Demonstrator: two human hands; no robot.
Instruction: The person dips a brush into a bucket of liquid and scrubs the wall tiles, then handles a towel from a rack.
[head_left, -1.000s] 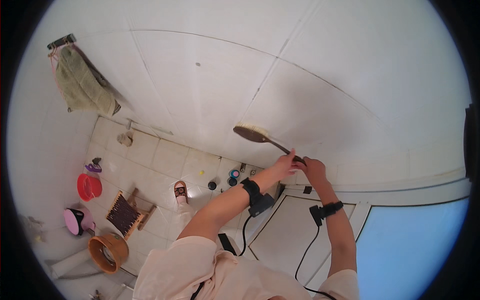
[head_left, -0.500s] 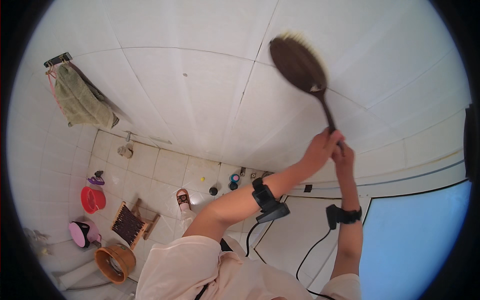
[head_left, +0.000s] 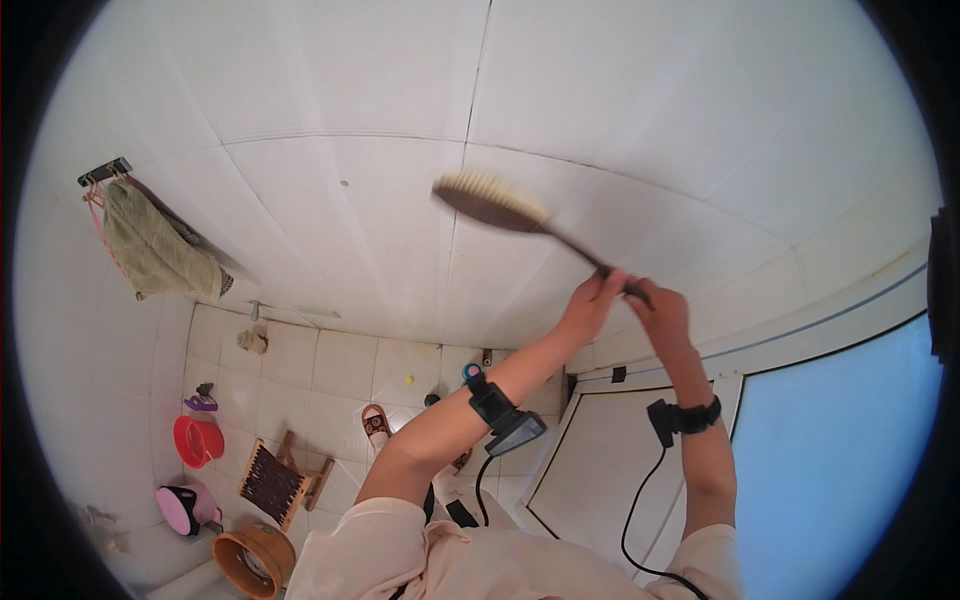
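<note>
A long-handled scrubbing brush [head_left: 490, 210] with a dark brown oval back and pale bristles is raised in front of me. Its bristles face the white tiled wall [head_left: 350, 235]; whether they touch it I cannot tell. My left hand [head_left: 592, 302] is wrapped round the handle, nearer the brush head. Just right of it, my right hand [head_left: 662, 312] grips the handle's end. Black bands with small devices and cables are strapped on both forearms.
A grey-green towel [head_left: 155, 245] hangs from a hook rail [head_left: 104, 171] at left. Below stand a red bucket [head_left: 199, 442], a pink and black container [head_left: 187, 509], a wooden tub [head_left: 228, 566] and a wooden stool [head_left: 275, 482]. A white door [head_left: 610, 455] is at lower right.
The brush head has swung left and down, from steeply raised to a flatter slant. Both hands have shifted slightly left, still on the handle. The view has tilted a little.
</note>
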